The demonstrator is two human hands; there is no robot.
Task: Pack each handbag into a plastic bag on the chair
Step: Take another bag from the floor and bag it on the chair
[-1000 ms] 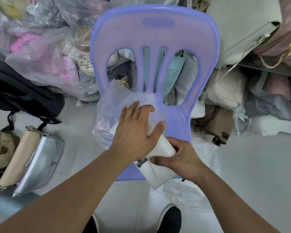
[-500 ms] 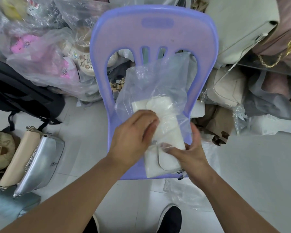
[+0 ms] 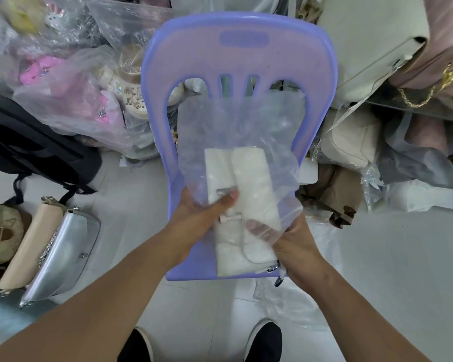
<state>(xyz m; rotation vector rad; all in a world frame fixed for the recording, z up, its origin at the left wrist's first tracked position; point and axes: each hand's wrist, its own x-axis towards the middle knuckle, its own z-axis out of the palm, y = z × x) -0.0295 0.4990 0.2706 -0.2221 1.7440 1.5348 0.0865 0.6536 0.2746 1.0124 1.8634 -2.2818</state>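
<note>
White handbag [image 3: 246,184] lies lengthwise on the seat of the purple chair [image 3: 238,56]; its far part sits inside the plastic bag [image 3: 246,121], its near end projects from the bag's mouth at the seat's front edge; my left hand [image 3: 202,215] curls round the bag's left edge, thumb across the handbag by the clasp; my right hand [image 3: 296,244] pinches the right edge, thumb on the flap; silver handbag [image 3: 60,252] and beige handbag [image 3: 29,241] lie on the floor, left.
</note>
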